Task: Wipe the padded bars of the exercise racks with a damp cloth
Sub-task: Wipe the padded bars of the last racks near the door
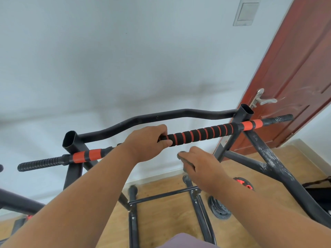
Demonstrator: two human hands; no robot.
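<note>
- Two hands up at the rack [240,122]: left hand [148,142] wraps the padded bar [200,134] mid-span.
- Right hand [198,163] sits just below the bar, curled around something dark, probably the cloth [184,159], too blurry to be sure.
- No wet streaks visible, so progress is unclear; I'd guess most wiping is left.

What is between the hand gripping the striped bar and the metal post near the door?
In the head view, only the black-and-orange foam padding runs from the left hand to the right post; nothing else sits on it.
</note>
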